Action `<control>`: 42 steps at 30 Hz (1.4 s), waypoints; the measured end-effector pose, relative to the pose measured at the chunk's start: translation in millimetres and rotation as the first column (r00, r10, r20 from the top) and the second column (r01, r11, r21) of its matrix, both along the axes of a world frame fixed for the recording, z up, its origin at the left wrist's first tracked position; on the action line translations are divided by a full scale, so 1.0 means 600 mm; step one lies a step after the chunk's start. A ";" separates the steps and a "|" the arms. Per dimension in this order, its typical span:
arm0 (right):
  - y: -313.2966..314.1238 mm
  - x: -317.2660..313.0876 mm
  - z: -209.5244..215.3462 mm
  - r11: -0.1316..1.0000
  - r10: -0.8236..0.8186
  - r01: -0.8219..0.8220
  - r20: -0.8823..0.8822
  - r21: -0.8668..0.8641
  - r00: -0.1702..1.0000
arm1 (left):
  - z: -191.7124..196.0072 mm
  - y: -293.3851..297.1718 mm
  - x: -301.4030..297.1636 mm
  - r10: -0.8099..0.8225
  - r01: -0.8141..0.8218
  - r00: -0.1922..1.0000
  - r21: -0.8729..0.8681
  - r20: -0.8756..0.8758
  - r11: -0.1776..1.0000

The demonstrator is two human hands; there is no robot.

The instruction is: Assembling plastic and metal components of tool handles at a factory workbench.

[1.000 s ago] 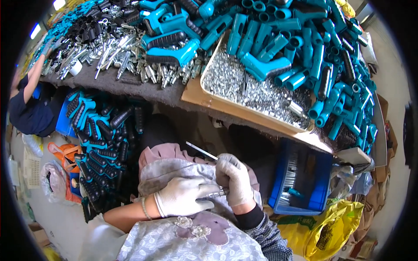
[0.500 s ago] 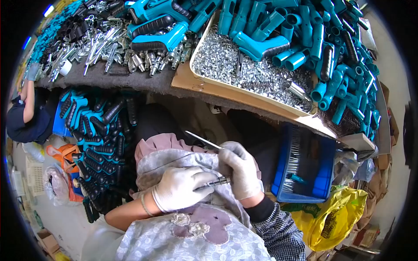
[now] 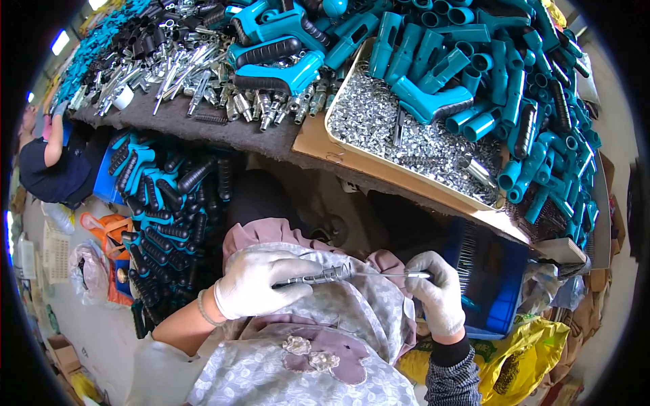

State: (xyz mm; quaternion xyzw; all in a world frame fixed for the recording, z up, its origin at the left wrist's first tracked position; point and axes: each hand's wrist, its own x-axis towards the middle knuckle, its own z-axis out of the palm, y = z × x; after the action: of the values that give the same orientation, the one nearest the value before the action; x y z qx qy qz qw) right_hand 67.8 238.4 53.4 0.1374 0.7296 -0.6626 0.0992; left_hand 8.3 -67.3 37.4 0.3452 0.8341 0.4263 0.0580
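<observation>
Over my lap, my left hand (image 3: 254, 284) in a white glove is closed round a metal cylinder with a coil spring (image 3: 332, 273) sticking out toward the right. My gloved right hand (image 3: 437, 291) pinches a thin metal rod (image 3: 386, 274) at its thicker right end. The rod lies level and lines up with the spring's right end. Whether its tip is inside the spring or only touches it, I cannot tell. A grey patterned apron (image 3: 379, 304) lies beneath both hands.
Ahead, a shallow tray (image 3: 406, 173) holds many small metal pieces. Teal tool housings (image 3: 433, 101) are heaped around it, with metal fittings (image 3: 271, 108) to the left. Teal-black handles (image 3: 162, 230) are piled below the bench. A blue bin (image 3: 504, 291) stands right; a person (image 3: 57, 162) works far left.
My right hand has moved right and turned the rod from slanting up-left to level, in line with the spring. My left hand has shifted left, and more of the spring shows.
</observation>
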 end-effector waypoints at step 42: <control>-0.070 0.026 -0.016 0.951 -0.058 -0.037 -0.295 -0.307 0.954 | 0.016 0.023 0.008 -0.020 0.015 0.999 0.147 0.029 0.989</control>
State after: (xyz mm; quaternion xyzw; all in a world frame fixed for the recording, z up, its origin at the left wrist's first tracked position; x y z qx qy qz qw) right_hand 83.3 196.2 43.8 0.0219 0.6225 -0.7823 0.0037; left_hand 13.2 -53.4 47.1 0.3493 0.7963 0.4914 0.0490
